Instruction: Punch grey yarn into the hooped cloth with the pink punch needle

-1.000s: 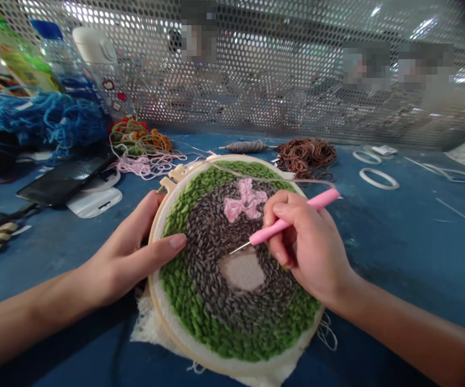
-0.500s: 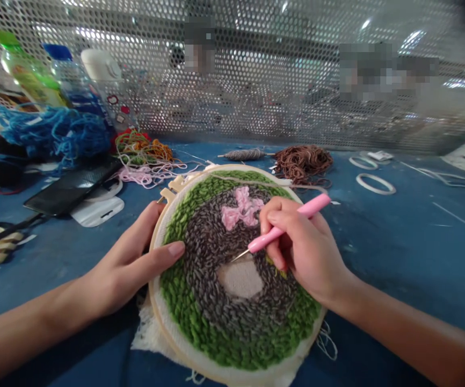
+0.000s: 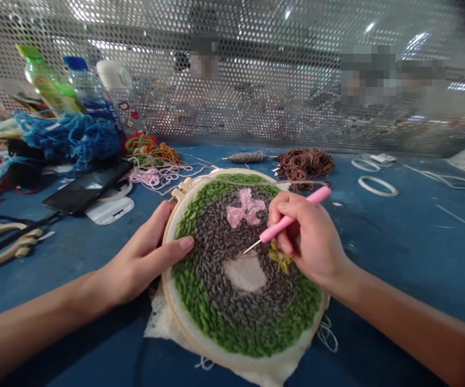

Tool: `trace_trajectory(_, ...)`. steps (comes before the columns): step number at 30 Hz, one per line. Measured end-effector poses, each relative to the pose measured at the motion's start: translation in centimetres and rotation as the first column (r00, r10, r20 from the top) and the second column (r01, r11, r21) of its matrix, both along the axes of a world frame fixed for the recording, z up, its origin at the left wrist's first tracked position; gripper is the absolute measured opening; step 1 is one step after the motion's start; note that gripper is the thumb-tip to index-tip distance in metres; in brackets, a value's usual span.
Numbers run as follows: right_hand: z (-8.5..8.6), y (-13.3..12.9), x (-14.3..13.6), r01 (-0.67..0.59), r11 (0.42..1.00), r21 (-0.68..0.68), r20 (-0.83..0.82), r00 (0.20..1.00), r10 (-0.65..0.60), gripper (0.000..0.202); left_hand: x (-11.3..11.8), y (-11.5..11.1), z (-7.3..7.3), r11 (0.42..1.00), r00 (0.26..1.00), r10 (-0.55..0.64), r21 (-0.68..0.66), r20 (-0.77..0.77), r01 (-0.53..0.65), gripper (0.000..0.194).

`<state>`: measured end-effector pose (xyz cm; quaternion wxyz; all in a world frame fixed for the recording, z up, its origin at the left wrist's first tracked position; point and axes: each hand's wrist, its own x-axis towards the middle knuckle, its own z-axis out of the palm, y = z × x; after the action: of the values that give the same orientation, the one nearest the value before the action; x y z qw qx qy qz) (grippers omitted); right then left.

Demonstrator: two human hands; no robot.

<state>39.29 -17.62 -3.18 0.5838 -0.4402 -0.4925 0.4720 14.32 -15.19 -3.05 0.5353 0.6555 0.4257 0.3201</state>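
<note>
Needle and right hand have shifted slightly right over the hoop, showing more of the yellow flower. Right fingers pinch the needle's handle, its tip at the bare patch's upper edge; the left hand clasps the hoop's left rim. Brown yarn lies beyond, near the worktop's far edge.

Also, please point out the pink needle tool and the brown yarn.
Pink needle tool (image 3: 276,229): head view, on its handle.
Brown yarn (image 3: 305,164): head view, middle of the pile.
</note>
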Motion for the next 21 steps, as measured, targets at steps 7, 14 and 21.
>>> trace_trajectory(7, 0.5, -1.5, -0.6, -0.382, 0.918, 0.107, 0.608, 0.755, 0.243, 0.014, 0.1, -0.2, 0.0, 1.0, 1.0, 0.0, 0.012, 0.027, 0.0, 0.035)
trace_trajectory(14, 0.0, 0.0, 0.2, 0.053, 0.997, 0.061, 0.053, 0.997, -0.057, 0.025, 0.0, 0.1, 0.0, 1.0, 1.0, -0.003, 0.025, -0.001, 0.003, 0.032)
trace_trajectory(21, 0.4, -1.4, -0.5, -0.303, 0.938, 0.171, 0.559, 0.814, 0.16, 0.015, -0.4, -0.3, -0.2, 0.998, 1.0, -0.003, 0.063, 0.022, 0.001, 0.033)
